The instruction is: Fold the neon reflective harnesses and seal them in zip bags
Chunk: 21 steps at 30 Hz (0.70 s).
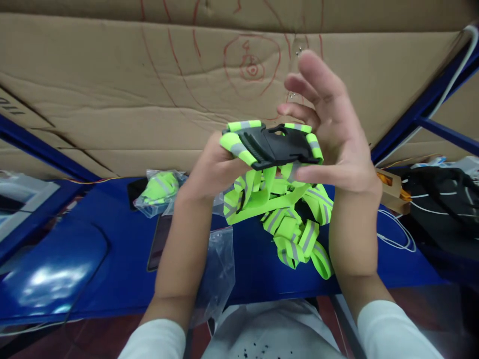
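Observation:
A black plastic side-release buckle (280, 144), its two halves joined, is held up in front of me. Neon yellow-green webbing with grey reflective stripes (239, 147) loops through both its ends. My left hand (211, 172) grips the left end of the buckle and strap, its fingertips hidden behind them. At the right end is my right hand (340, 134), fingers stretched up and apart, its thumb against the strap below the buckle. More of the same reflective strap (295, 229) hangs and lies bunched beneath on the blue table (258, 274).
A clear bag holding folded yellow-green strap (160, 188) lies back left. An empty clear plastic bag (220, 259) and a dark flat device (159, 242) lie by my left forearm. White cable (398, 232), a small cardboard box (392, 192) and a black bag (441, 194) are right. Cardboard (112, 65) stands behind.

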Each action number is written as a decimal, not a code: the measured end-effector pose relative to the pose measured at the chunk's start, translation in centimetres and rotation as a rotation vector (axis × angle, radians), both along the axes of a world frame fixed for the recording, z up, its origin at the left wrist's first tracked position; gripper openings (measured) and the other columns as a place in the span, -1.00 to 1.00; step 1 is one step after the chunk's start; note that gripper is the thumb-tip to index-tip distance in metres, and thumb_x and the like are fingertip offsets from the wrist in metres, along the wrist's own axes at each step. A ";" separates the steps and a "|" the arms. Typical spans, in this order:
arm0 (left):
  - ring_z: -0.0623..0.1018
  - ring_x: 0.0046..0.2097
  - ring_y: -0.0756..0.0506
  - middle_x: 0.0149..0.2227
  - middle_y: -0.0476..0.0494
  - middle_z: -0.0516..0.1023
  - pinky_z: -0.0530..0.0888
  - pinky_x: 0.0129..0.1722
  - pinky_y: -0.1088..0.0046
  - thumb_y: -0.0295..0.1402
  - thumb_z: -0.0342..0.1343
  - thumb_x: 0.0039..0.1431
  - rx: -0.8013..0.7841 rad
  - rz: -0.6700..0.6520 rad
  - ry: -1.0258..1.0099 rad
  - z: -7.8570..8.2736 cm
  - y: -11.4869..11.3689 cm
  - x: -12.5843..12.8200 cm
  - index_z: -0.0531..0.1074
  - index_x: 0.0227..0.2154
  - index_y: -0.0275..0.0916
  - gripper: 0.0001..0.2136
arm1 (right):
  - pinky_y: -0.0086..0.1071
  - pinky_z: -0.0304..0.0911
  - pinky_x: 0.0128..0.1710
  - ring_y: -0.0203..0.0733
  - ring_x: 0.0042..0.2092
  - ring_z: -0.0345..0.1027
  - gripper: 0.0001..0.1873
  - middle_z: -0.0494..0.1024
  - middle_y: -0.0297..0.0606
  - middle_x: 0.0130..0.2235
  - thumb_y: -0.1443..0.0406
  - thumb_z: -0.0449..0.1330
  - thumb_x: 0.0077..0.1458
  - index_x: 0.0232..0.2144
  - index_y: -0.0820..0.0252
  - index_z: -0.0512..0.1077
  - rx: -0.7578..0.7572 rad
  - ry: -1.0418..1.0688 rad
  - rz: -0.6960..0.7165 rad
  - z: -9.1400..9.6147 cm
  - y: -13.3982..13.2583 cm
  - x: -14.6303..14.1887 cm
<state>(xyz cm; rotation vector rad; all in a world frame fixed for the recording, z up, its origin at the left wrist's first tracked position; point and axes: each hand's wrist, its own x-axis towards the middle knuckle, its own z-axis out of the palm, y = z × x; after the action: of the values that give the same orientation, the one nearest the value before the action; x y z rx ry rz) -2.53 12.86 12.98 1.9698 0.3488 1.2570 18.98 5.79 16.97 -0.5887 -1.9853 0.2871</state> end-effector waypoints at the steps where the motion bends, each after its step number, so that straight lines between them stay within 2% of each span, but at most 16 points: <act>1: 0.63 0.04 -0.28 -0.10 -0.12 0.62 0.66 -0.06 0.14 0.14 0.27 0.15 -0.003 -0.016 0.022 0.1 -0.1 -0.3 0.54 -0.15 -0.10 -0.56 | -0.10 0.23 0.38 0.08 0.47 0.02 -0.01 -0.04 -0.21 0.51 -0.13 0.30 0.08 0.41 0.07 0.07 -0.057 0.017 0.050 0.0 0.3 0.6; 3: 0.62 0.07 -0.28 -0.05 -0.11 0.62 0.66 -0.04 0.15 0.12 0.26 0.17 -0.013 -0.088 0.051 0.6 -0.5 -0.5 0.56 -0.11 -0.08 -0.58 | -0.09 0.36 0.27 0.09 0.35 0.25 0.19 0.03 -0.13 0.49 -0.28 0.30 -0.03 0.46 0.05 -0.02 -0.214 0.010 0.124 -0.3 1.1 1.5; 4: 0.63 0.05 -0.26 -0.04 -0.10 0.62 0.65 -0.03 0.15 0.09 0.27 0.19 -0.024 -0.131 0.055 0.8 -0.8 -0.5 0.57 -0.10 -0.08 -0.60 | -0.09 0.43 0.19 0.07 0.27 0.36 0.22 0.13 -0.11 0.46 -0.29 0.31 -0.06 0.46 0.05 -0.01 -0.288 -0.010 0.153 -0.6 1.5 1.7; 6: 0.66 -0.02 -0.22 -0.06 -0.09 0.63 0.65 -0.04 0.18 0.01 0.30 0.21 -0.056 -0.177 0.050 1.3 -1.2 -0.3 0.57 -0.07 -0.08 -0.65 | -0.11 0.50 0.10 0.05 0.18 0.45 0.11 0.34 -0.16 0.36 -0.25 0.36 -0.07 0.40 0.05 0.17 -0.365 -0.023 0.155 -0.9 2.0 1.8; 8: 0.67 -0.07 -0.20 -0.11 -0.07 0.64 0.66 -0.10 0.22 0.00 0.36 0.14 -0.084 -0.164 0.051 1.6 -1.5 -0.2 0.56 -0.07 -0.08 -0.61 | -0.11 0.49 0.12 0.07 0.19 0.45 -0.11 0.47 -0.23 0.26 -0.20 0.39 -0.07 0.23 0.05 0.41 -0.367 0.023 0.098 -1.1 2.2 1.5; 9: 0.66 -0.10 -0.20 -0.14 -0.06 0.63 0.65 -0.14 0.24 0.02 0.40 0.07 -0.086 -0.149 0.056 1.7 -1.5 -0.2 0.57 -0.10 -0.08 -0.58 | -0.10 0.46 0.17 0.07 0.20 0.45 -0.20 0.51 -0.25 0.22 -0.18 0.40 -0.05 0.15 0.05 0.47 -0.370 0.067 0.075 -1.0 2.2 1.3; 11: 0.65 -0.15 -0.17 -0.22 -0.05 0.61 0.63 -0.22 0.30 0.05 0.46 -0.04 -0.078 -0.124 0.045 1.9 -1.5 -0.2 0.57 -0.19 -0.11 -0.55 | -0.10 0.41 0.23 0.05 0.22 0.45 -0.24 0.55 -0.26 0.18 -0.13 0.45 -0.09 0.10 0.06 0.50 -0.395 0.160 0.097 -0.9 2.0 0.8; 14: 0.57 -0.33 -0.05 -0.33 -0.01 0.54 0.55 -0.38 0.40 -0.02 0.50 -0.08 -0.120 -0.125 -0.036 2.2 -1.4 0.1 0.56 -0.30 -0.13 -0.60 | -0.14 0.41 0.23 0.03 0.22 0.45 -0.16 0.51 -0.24 0.22 -0.17 0.45 -0.12 0.13 0.07 0.45 -0.474 0.251 0.164 -0.7 1.7 -0.2; 17: 0.48 -0.47 0.01 -0.44 0.04 0.46 0.48 -0.51 0.42 -0.04 0.51 -0.09 -0.232 -0.184 -0.086 2.2 -1.2 0.5 0.49 -0.38 -0.15 -0.61 | -0.14 0.53 0.05 0.01 0.11 0.53 -0.10 0.51 -0.17 0.21 -0.27 0.25 0.02 0.25 0.06 0.29 -0.592 0.285 0.213 -0.9 1.7 -1.4; 19: 0.48 -0.51 0.01 -0.51 0.07 0.42 0.47 -0.54 0.43 -0.05 0.47 -0.01 -0.300 -0.212 -0.093 2.1 -1.0 0.6 0.44 -0.39 -0.14 -0.63 | -0.15 0.56 -0.06 -0.03 0.01 0.58 -0.11 0.55 -0.19 0.15 -0.26 0.16 0.10 0.33 0.01 0.16 -0.631 0.289 0.246 -1.1 1.8 -2.1; 21: 0.49 -0.53 0.01 -0.56 0.10 0.40 0.45 -0.58 0.45 -0.08 0.41 0.09 -0.332 -0.219 -0.104 2.0 -0.8 0.5 0.42 -0.38 -0.14 -0.68 | -0.15 0.56 -0.08 -0.07 -0.04 0.59 -0.08 0.58 -0.25 0.09 -0.21 0.19 0.09 0.37 -0.06 0.07 -0.623 0.270 0.275 -1.4 1.9 -2.4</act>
<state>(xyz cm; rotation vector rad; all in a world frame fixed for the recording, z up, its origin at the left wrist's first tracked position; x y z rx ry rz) -2.01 12.01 15.01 1.6081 0.2624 1.0796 16.57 7.72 15.60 -0.6182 -1.6959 1.1209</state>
